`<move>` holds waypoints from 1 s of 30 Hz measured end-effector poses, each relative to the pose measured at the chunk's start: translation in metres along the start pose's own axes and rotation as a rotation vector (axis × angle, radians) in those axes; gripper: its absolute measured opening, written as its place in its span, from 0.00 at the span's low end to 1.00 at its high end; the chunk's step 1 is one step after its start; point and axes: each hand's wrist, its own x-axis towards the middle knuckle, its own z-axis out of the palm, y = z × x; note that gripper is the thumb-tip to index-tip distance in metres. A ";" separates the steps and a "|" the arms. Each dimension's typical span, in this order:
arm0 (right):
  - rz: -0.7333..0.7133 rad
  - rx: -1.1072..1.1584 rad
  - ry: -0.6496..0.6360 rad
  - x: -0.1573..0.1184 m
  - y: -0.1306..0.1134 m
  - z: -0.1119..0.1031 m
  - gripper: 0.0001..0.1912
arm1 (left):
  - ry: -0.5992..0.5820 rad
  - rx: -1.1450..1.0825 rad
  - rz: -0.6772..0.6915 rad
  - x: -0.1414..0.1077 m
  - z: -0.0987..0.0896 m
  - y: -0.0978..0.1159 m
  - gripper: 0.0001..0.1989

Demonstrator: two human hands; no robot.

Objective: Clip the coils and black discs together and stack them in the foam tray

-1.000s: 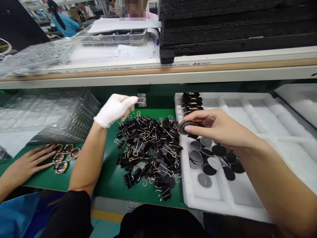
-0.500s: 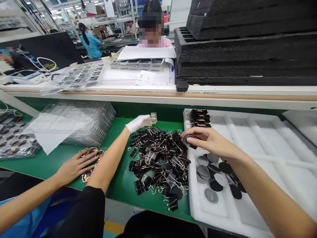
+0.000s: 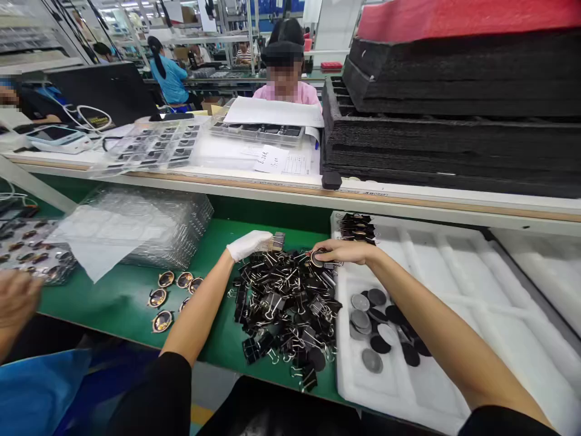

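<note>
My left hand (image 3: 249, 244), in a white glove, is closed on a binder clip (image 3: 278, 241) above the back of a heap of black binder clips (image 3: 276, 303). My right hand (image 3: 347, 251) is bare and pinches a round, dark-faced disc with a shiny rim (image 3: 318, 259) over the heap's right side. Clip handles show beside that disc, but whether a clip grips it I cannot tell. Loose grey and black discs (image 3: 372, 361) lie in the white foam tray (image 3: 426, 242) under my right forearm. Clipped pieces (image 3: 357, 227) stand in a row at the tray's back left corner.
Several gold-rimmed round pieces (image 3: 162, 321) lie left of my left forearm. A co-worker's blurred hand (image 3: 18, 300) is at the left edge. Clear plastic trays (image 3: 167, 230) are stacked behind. A shelf (image 3: 254, 181) crosses above, carrying black foam sheets (image 3: 436, 145).
My right hand has moved left with the disc, from the tray's edge to over the clips. The co-worker's hand has drawn back left from the gold-rimmed pieces. The view has tilted up slightly.
</note>
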 end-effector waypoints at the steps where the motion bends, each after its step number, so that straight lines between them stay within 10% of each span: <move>1: 0.009 -0.005 0.002 0.002 -0.001 -0.002 0.28 | 0.021 -0.011 -0.029 0.008 -0.001 -0.007 0.27; 7: -0.033 -0.015 0.103 0.018 -0.010 -0.008 0.28 | 0.246 0.147 -0.351 -0.008 -0.040 -0.031 0.37; 12: -0.018 -0.034 0.180 0.051 -0.028 -0.002 0.24 | 0.203 0.340 -0.669 -0.027 -0.059 -0.039 0.34; 19: 0.023 -0.297 0.231 0.127 -0.055 0.005 0.20 | 0.380 0.543 -0.747 -0.014 -0.075 -0.031 0.35; 30: -0.175 -0.595 0.145 0.180 -0.055 0.040 0.16 | 0.788 0.606 -0.871 0.047 -0.048 -0.051 0.25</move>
